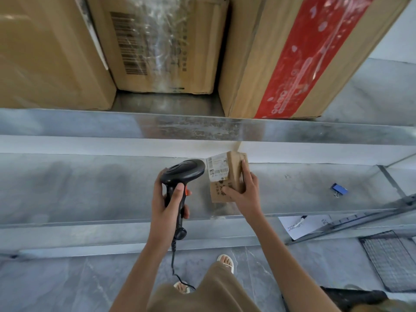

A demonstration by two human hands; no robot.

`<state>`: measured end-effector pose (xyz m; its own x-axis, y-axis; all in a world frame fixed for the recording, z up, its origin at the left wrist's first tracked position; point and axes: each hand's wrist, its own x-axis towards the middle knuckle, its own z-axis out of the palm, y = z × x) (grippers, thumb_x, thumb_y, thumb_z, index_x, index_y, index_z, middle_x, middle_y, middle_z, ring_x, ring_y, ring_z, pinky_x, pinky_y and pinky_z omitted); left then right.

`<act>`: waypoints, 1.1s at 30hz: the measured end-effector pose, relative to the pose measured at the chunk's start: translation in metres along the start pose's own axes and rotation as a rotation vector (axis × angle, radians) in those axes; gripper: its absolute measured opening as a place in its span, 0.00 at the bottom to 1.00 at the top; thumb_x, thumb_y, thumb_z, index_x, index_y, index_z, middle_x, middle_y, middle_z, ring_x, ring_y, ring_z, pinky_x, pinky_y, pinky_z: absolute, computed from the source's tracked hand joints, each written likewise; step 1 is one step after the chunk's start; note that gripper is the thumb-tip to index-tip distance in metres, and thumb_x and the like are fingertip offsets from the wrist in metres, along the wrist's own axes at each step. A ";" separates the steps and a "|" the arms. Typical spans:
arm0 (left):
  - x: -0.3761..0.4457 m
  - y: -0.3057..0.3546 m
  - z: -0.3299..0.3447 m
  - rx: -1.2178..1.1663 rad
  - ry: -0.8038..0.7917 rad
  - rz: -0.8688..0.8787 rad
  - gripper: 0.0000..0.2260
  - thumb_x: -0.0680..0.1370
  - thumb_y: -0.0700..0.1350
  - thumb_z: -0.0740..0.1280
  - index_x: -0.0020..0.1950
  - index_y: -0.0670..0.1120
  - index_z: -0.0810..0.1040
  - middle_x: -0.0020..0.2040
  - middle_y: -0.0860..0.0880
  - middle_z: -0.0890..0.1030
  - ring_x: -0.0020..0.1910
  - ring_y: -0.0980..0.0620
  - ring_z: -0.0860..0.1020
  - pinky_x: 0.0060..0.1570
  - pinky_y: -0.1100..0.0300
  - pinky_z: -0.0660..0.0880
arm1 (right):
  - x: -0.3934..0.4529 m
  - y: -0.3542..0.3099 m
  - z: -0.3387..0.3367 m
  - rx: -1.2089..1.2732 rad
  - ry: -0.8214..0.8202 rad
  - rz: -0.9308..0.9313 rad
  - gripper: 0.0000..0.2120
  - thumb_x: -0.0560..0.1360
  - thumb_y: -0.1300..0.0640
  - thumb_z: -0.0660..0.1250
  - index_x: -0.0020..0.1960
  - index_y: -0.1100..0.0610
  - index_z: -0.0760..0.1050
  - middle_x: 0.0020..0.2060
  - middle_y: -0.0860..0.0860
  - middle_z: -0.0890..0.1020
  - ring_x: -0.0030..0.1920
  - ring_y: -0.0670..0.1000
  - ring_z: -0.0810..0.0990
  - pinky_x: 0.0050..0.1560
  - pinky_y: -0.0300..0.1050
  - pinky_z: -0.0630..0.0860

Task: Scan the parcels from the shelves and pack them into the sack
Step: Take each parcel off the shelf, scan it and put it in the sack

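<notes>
Now left hand (167,207) grips scanner (182,176); right hand (244,191) clasps parcel (226,176).

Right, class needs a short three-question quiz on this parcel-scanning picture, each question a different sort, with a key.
1. True or false: the left hand grips the barcode scanner.
2. Which thing lies on the shelf to the right of the small parcel? A) blue binder clip B) scissors C) tape roll
3. Fill in: the right hand holds the small ____.

Key: 1 true; 2 A; 3 parcel.
</notes>
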<state>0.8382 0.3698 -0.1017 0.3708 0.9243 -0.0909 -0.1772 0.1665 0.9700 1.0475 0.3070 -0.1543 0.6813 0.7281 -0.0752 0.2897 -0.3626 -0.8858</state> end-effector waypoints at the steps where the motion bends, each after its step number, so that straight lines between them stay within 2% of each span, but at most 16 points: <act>1: -0.001 0.001 -0.001 0.005 -0.007 0.008 0.22 0.78 0.49 0.64 0.71 0.47 0.68 0.40 0.48 0.82 0.25 0.48 0.72 0.25 0.59 0.72 | -0.009 -0.002 0.005 0.098 0.049 -0.013 0.45 0.71 0.61 0.75 0.76 0.36 0.53 0.65 0.51 0.65 0.63 0.51 0.70 0.63 0.50 0.76; 3: -0.005 0.001 -0.002 0.025 -0.029 0.028 0.21 0.79 0.48 0.66 0.71 0.50 0.68 0.41 0.48 0.82 0.25 0.49 0.72 0.26 0.59 0.72 | -0.023 -0.007 0.015 0.209 0.130 -0.047 0.45 0.69 0.57 0.74 0.77 0.36 0.53 0.66 0.50 0.65 0.65 0.48 0.69 0.61 0.39 0.75; 4: -0.007 0.000 -0.003 0.040 -0.041 0.035 0.21 0.80 0.49 0.68 0.72 0.51 0.67 0.41 0.48 0.82 0.26 0.50 0.72 0.26 0.59 0.73 | -0.028 -0.009 0.020 0.241 0.161 -0.063 0.46 0.68 0.55 0.73 0.77 0.35 0.53 0.67 0.49 0.64 0.67 0.48 0.69 0.62 0.37 0.74; 7: -0.013 -0.004 -0.007 0.098 -0.070 0.040 0.27 0.78 0.54 0.67 0.75 0.52 0.65 0.44 0.46 0.83 0.28 0.48 0.73 0.28 0.57 0.74 | -0.036 -0.014 0.029 0.255 0.231 -0.113 0.46 0.69 0.53 0.72 0.78 0.33 0.51 0.70 0.47 0.63 0.70 0.47 0.66 0.68 0.49 0.70; 10: -0.017 -0.007 -0.009 0.130 -0.096 0.050 0.31 0.75 0.59 0.66 0.76 0.52 0.64 0.44 0.46 0.82 0.29 0.46 0.73 0.28 0.55 0.73 | -0.043 -0.019 0.036 0.236 0.273 -0.140 0.46 0.70 0.52 0.72 0.78 0.32 0.49 0.72 0.47 0.60 0.72 0.46 0.64 0.71 0.53 0.68; 17: -0.021 -0.006 -0.015 0.152 -0.113 0.080 0.30 0.76 0.59 0.65 0.76 0.53 0.63 0.43 0.47 0.81 0.29 0.45 0.72 0.29 0.51 0.72 | -0.046 -0.023 0.042 0.234 0.298 -0.126 0.45 0.70 0.52 0.73 0.78 0.35 0.50 0.71 0.44 0.60 0.70 0.45 0.65 0.70 0.48 0.66; 21: -0.020 -0.005 -0.019 0.150 -0.112 0.087 0.30 0.77 0.59 0.65 0.76 0.53 0.63 0.42 0.46 0.80 0.28 0.45 0.72 0.30 0.49 0.72 | -0.047 -0.023 0.045 0.224 0.295 -0.120 0.46 0.73 0.60 0.75 0.79 0.39 0.51 0.72 0.47 0.60 0.70 0.46 0.65 0.67 0.44 0.65; 28: -0.024 -0.004 -0.019 0.142 -0.113 0.096 0.30 0.77 0.59 0.65 0.76 0.52 0.64 0.42 0.45 0.80 0.28 0.46 0.72 0.29 0.52 0.71 | -0.051 -0.025 0.046 0.223 0.283 -0.096 0.46 0.73 0.60 0.75 0.79 0.38 0.51 0.72 0.48 0.60 0.70 0.47 0.66 0.68 0.45 0.65; 31: -0.025 -0.003 -0.018 0.139 -0.113 0.103 0.30 0.77 0.58 0.65 0.76 0.51 0.64 0.42 0.45 0.80 0.28 0.47 0.72 0.29 0.53 0.71 | -0.053 -0.025 0.044 0.230 0.288 -0.098 0.46 0.71 0.54 0.74 0.80 0.40 0.51 0.72 0.48 0.60 0.70 0.41 0.65 0.68 0.44 0.65; 33: -0.026 -0.004 -0.019 0.138 -0.110 0.106 0.29 0.77 0.58 0.65 0.76 0.51 0.64 0.42 0.45 0.80 0.28 0.46 0.72 0.29 0.53 0.71 | -0.054 -0.024 0.042 0.238 0.280 -0.087 0.46 0.72 0.56 0.74 0.80 0.41 0.52 0.72 0.47 0.60 0.68 0.34 0.64 0.68 0.43 0.65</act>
<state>0.8125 0.3518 -0.1071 0.4550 0.8900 0.0307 -0.0969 0.0152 0.9952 0.9757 0.3011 -0.1484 0.8281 0.5509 0.1040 0.2128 -0.1372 -0.9674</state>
